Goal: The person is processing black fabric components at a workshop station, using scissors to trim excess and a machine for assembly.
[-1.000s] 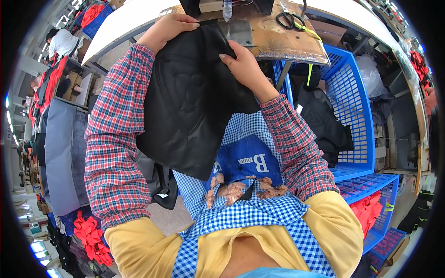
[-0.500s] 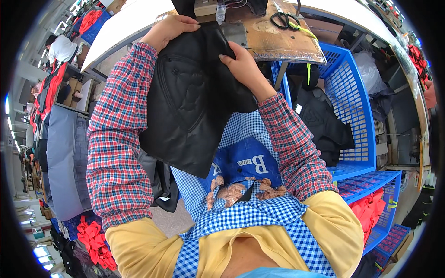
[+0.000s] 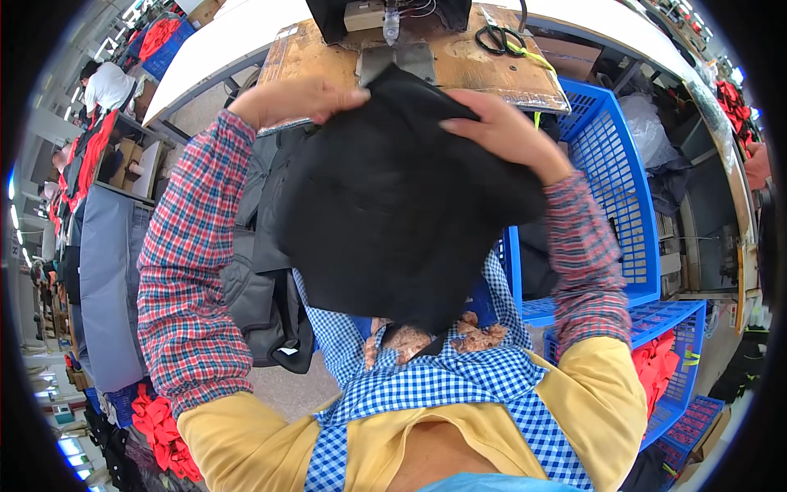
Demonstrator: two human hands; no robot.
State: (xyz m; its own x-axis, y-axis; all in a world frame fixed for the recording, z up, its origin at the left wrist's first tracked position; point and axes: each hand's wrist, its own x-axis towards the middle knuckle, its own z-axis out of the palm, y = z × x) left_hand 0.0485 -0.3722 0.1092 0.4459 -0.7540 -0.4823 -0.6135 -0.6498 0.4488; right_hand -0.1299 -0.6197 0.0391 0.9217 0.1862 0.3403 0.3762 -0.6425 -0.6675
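My left hand (image 3: 303, 105) pinches the top corner of a black sheet (image 3: 393, 213), while my right hand (image 3: 500, 129) grips its upper right edge. The sheet hangs spread in front of my checked apron (image 3: 434, 387), blurred by motion. Just beyond it is a wooden work board (image 3: 299, 57) with a grey metal plate (image 3: 410, 53), a clear nozzle (image 3: 392, 25) of a dark machine (image 3: 326, 18), and black-handled scissors (image 3: 498, 41) with a yellow strap. More dark pieces (image 3: 250, 299) lie below my left arm.
A blue crate (image 3: 623, 213) with dark pieces stands at the right, above another crate (image 3: 680, 361) with red items. A grey draped cover (image 3: 111, 287) and red bundles (image 3: 160, 426) are at the left. A white-clad co-worker (image 3: 111, 86) bends at the far upper left.
Both my hands have moved lower and farther apart, my right one shifting rightward. The black sheet has swung right and spread wider, uncovering the board and pieces on the left.
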